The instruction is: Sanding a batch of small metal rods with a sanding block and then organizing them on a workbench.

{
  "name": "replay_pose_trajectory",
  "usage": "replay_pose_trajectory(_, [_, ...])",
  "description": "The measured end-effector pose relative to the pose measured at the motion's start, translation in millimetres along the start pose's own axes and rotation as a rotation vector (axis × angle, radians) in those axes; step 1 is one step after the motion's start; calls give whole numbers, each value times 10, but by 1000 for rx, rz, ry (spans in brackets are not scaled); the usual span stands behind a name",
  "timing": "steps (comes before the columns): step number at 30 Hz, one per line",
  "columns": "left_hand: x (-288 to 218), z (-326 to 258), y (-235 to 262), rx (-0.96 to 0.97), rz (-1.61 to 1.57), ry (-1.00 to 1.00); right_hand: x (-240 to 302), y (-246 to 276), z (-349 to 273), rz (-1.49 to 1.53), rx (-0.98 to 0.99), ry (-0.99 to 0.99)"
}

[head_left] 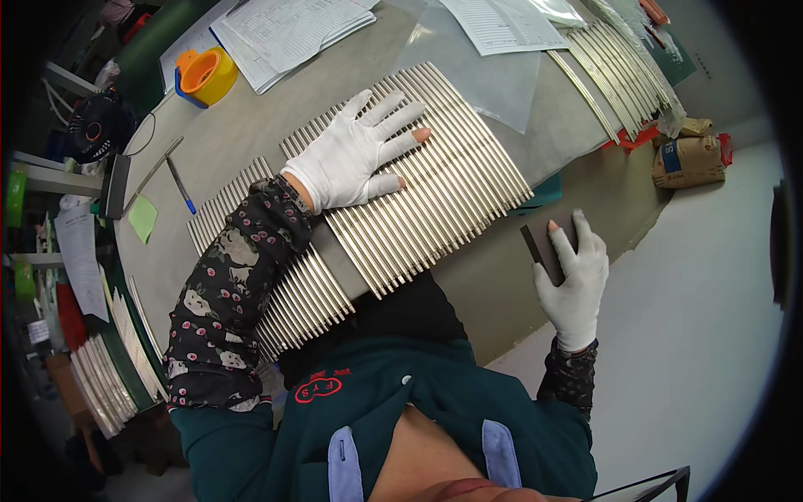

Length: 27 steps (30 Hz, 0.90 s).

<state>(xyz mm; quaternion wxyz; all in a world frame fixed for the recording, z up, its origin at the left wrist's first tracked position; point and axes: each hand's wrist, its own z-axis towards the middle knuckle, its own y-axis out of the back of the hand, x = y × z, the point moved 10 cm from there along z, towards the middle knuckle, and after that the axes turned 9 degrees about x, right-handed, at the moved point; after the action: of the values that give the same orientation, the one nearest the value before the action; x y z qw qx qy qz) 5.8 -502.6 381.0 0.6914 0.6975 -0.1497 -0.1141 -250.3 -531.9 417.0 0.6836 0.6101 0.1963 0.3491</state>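
My left hand, in a white glove with some bare fingertips, lies flat with spread fingers on a wide row of slim silver metal rods. These rods lie side by side on the grey table, their near ends along its front edge. A second row of shorter-looking rods lies to the left, partly hidden under my left forearm. Off the table's edge on the right, my right hand, also gloved, grips a dark brown rectangular block between thumb and fingers. The block is apart from the rods.
Papers and a yellow tape roll sit at the far left. A blue pen and green note lie left. More rods lie at the far right, above a brown sack. A fan stands left.
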Motion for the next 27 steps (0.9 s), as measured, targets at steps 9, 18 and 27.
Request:
replay_pose_trajectory(9, [2,-181,-20,8,-45,16,148,52,54,30,-32,69])
replay_pose_trajectory(18, [7,-255,-32,34,-22,25,256,63,36,32,-37,112])
replay_pose_trajectory(27, [0,-95,-35,24,11,40,360,87,31,17,-14,109])
